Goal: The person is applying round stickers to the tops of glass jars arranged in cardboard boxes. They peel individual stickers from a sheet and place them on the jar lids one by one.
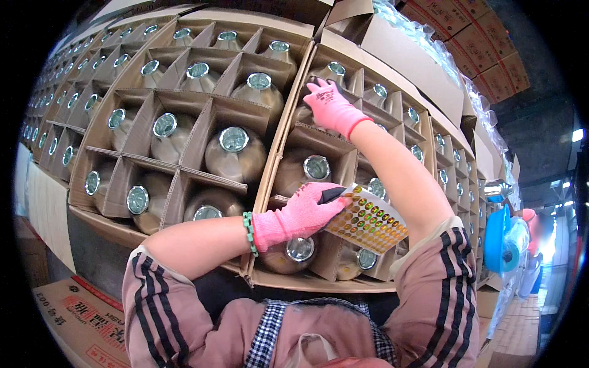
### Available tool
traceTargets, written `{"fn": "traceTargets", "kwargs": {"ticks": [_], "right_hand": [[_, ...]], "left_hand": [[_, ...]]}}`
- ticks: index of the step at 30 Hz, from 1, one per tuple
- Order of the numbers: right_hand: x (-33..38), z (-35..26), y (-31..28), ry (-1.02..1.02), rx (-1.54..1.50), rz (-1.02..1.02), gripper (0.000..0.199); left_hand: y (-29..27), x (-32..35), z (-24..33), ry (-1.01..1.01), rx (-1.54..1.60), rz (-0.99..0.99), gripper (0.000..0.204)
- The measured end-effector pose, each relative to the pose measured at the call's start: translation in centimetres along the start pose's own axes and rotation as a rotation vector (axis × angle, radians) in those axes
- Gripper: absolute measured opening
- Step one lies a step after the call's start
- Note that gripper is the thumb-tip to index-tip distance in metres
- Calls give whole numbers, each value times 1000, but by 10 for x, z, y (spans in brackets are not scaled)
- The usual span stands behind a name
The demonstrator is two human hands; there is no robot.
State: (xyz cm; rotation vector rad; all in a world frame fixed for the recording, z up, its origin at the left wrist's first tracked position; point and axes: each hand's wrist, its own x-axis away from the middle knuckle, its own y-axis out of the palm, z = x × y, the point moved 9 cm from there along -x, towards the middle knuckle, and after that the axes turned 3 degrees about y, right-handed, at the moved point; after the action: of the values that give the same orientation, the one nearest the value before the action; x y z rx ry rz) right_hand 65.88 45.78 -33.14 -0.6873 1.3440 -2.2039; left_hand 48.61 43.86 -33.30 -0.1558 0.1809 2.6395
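Observation:
My left hand, in a pink glove with a dark palm, pinches the edge of a sheet of gold oval stickers. The sheet lies tilted over the near compartments of an open divided carton. In that carton stand mirrored glass flask liners with round, greenish rims. Farther off, my right hand, gloved alike, reaches down into a compartment. Its fingers are bent and apart against a liner there, mostly hidden below the hand. I cannot tell whether a sticker is at its fingertips.
A second divided carton of liners adjoins on the left, with more rows beyond. Raised carton flaps and clear plastic wrap border the far right. Stacked cartons stand behind. A blue basin and a blurred person are at right.

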Motion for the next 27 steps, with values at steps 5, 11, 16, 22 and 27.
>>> {"fn": "traceTargets", "kwargs": {"ticks": [5, 11, 16, 22, 27], "right_hand": [[61, 46, -70, 149, -748, 424, 23], [166, 3, -101, 134, -977, 98, 27], [182, 1, -80, 204, -1010, 178, 18], [183, -8, -87, 104, -897, 204, 15], [186, -5, -86, 198, -1067, 271, 13]], "left_hand": [[-2, 0, -2, -38, 53, -9, 24], [-15, 3, -7, 17, 7, 140, 25], [-9, -1, -1, 18, 4, 82, 23], [-10, 4, 14, 41, 146, 133, 25], [-16, 9, 5, -5, 89, 148, 27]]}}
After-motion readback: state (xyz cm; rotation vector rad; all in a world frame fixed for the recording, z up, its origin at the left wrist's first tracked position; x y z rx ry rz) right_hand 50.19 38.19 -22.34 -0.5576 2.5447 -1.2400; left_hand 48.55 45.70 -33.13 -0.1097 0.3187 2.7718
